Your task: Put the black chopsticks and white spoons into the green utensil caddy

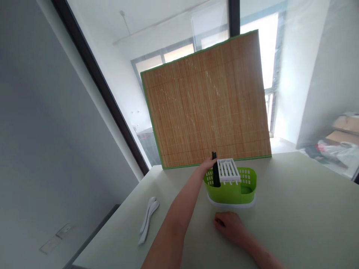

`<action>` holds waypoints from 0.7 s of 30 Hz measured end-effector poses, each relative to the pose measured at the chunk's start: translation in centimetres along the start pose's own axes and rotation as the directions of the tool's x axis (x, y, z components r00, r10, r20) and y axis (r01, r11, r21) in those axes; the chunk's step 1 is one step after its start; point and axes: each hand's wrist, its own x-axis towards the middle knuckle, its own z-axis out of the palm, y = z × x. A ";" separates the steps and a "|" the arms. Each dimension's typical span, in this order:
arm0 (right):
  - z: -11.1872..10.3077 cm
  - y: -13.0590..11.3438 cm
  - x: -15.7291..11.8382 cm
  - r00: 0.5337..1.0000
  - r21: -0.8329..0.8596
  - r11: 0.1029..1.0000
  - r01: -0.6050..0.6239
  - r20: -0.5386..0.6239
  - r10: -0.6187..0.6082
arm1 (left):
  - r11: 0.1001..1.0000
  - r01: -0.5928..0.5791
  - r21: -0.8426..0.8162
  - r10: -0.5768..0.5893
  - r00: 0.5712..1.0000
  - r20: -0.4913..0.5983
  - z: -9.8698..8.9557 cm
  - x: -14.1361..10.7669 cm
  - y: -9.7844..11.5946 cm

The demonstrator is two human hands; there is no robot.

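Observation:
A green basket with perforated walls and a white base stands on the pale table. Across its top sits a white slatted rack. My left hand reaches to the basket's left end, its fingers closed round the upper part of black chopsticks, which stand upright at the basket's left side. In front of the basket, my right hand rests on the table with its fingers curled and nothing seen in them. Two white spoons lie together to the left of my left forearm.
Behind the basket a bamboo mat with green edging stands upright against the window. The pale tabletop extends to the right. Cardboard boxes and bags lie beyond the table at the far right.

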 end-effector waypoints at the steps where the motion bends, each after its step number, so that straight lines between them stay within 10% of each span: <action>1: 0.0 0.0 0.0 1.000 0.000 1.000 -0.002 -0.003 0.002 | 1.000 0.014 -0.021 -0.014 1.000 0.001 0.1 0.1 -0.1; 12: 0.3 0.2 0.0 1.000 -0.003 1.000 0.007 -0.013 -0.007 | 0.952 -0.100 -0.288 0.054 0.985 -0.162 -1.0 -0.5 2.7; 19: 0.4 0.4 0.0 1.000 -0.007 1.000 0.016 -0.013 -0.016 | 0.887 -0.381 -0.261 0.256 0.876 -0.408 -10.8 -2.0 7.4; 21: 0.4 0.5 -0.1 1.000 -0.003 1.000 0.019 -0.011 -0.020 | 0.952 -0.293 -0.091 0.223 0.865 -0.450 -13.9 -3.0 6.9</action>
